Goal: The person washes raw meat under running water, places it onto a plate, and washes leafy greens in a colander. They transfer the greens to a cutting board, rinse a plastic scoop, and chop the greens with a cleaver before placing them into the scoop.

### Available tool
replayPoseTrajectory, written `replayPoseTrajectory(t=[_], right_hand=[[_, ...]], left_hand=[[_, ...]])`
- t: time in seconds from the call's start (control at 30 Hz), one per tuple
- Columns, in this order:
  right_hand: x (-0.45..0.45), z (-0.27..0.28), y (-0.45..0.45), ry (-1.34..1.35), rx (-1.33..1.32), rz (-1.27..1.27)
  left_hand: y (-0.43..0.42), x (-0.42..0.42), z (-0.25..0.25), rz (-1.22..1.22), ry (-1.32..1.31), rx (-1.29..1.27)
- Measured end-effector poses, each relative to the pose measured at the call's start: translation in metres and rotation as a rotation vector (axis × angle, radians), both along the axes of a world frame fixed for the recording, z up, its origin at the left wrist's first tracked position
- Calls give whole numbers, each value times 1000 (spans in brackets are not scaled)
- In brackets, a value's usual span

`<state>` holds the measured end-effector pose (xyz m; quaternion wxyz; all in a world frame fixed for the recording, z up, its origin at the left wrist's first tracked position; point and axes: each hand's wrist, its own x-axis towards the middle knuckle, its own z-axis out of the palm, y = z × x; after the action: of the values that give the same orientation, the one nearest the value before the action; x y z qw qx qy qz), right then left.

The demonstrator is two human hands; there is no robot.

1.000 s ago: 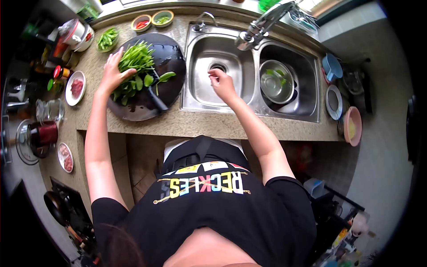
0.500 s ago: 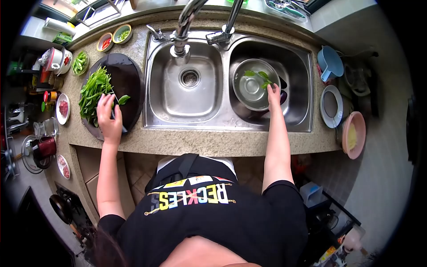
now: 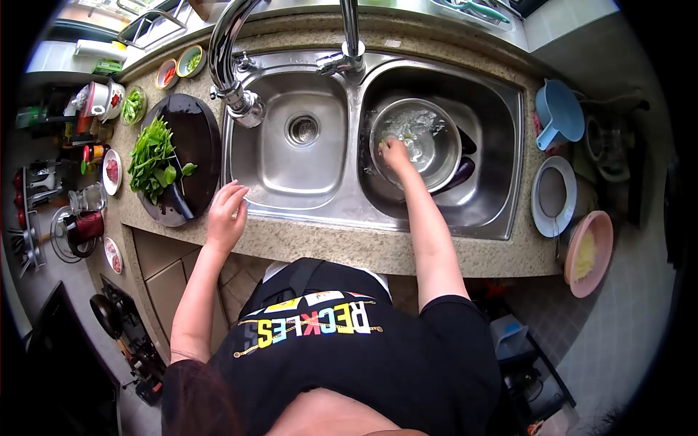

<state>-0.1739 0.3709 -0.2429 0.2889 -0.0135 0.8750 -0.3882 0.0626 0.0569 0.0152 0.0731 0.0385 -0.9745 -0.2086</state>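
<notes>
My right hand [image 3: 395,154] is dipped in a metal bowl of water [image 3: 440,171] in the right sink basin. Its fingers are closed, with a bit of green leaf showing at them, and the water around is rippled. My left hand [image 3: 228,212] is held over the counter's front edge, fingers slightly bent and thumb apart, with nothing visible in it. Left of it, a round dark cutting board [image 3: 198,134] bears a pile of cut leafy greens [image 3: 151,156]. A knife [image 3: 182,201] lies on the board with its handle towards me.
Purple eggplants [image 3: 459,174] lie beside the bowl in the right basin. A chrome faucet [image 3: 236,98] arches over the left basin [image 3: 291,171]. Small bowls of chopped vegetables [image 3: 190,62] and meat plates [image 3: 112,171] stand left. A blue dipper [image 3: 560,112], a strainer [image 3: 552,192] and a pink bowl [image 3: 590,269] stand right.
My right hand has moved left and down into the bowl's water with the leaves. My left hand has left the knife and cutting board and moved right. The view has shifted slightly.
</notes>
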Motion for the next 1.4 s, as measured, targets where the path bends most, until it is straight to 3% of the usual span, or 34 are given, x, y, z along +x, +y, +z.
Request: replayPoseTrajectory(t=[0.13, 0.17, 0.2, 0.23, 0.33, 0.37, 0.4, 0.47, 0.57, 0.73, 0.87, 0.97, 1.0, 1.07, 1.1, 1.23, 1.3, 1.33, 1.37, 1.4], right_hand=[[-5, 75, 39, 219, -163, 53], [-10, 99, 48, 25, -230, -79], [-13, 123, 59, -179, -497, -238], [-17, 144, 69, -277, -643, -335], [-23, 136, 92, -398, -1011, -559], [-21, 121, 94, -411, -930, -579], [-19, 80, 105, -266, -482, -370], [-14, 62, 110, -63, -309, -485], [-5, 71, 113, -67, -313, -409], [-2, 57, 82, -488, -705, -671], [-8, 16, 38, -575, -660, -771], [-13, -9, -2, -413, -446, -628], [-11, 7, -12, -339, -310, -475], [-17, -57, -30, 181, 251, -112], [-9, -7, -39, 43, 161, -232], [6, 0, -40, 131, 109, -218], [6, -4, -29, 210, -39, -194], [2, -7, -28, 145, -175, -277], [-1, -9, -16, -94, -375, -342], [0, 38, -6, -337, -573, -401]], left_hand=[[9, -7, -6, -40, -19, 58], [14, -9, -7, -48, -29, 81], [18, -11, -7, -55, -39, 104], [22, -13, -8, -74, -48, 111], [34, -14, -11, -114, -49, 129], [38, -14, -12, -137, -55, 123], [41, -12, -13, -136, -52, 125], [42, -10, -14, -194, -119, 161], [45, 2, -17, -174, -114, 169], [54, 16, -24, -145, -149, 217], [65, 26, -23, -115, -181, 199], [66, 35, -26, -115, -135, 169], [67, 38, -26, -105, -139, 181], [69, 43, -25, -83, -157, 188], [69, 47, -26, -76, -165, 186], [71, 51, -25, -60, -192, 201], [72, 51, -25, -67, -184, 203], [71, 50, -25, -75, -175, 206], [71, 48, -25, -76, -169, 208], [70, 47, -26, -82, -182, 220]])
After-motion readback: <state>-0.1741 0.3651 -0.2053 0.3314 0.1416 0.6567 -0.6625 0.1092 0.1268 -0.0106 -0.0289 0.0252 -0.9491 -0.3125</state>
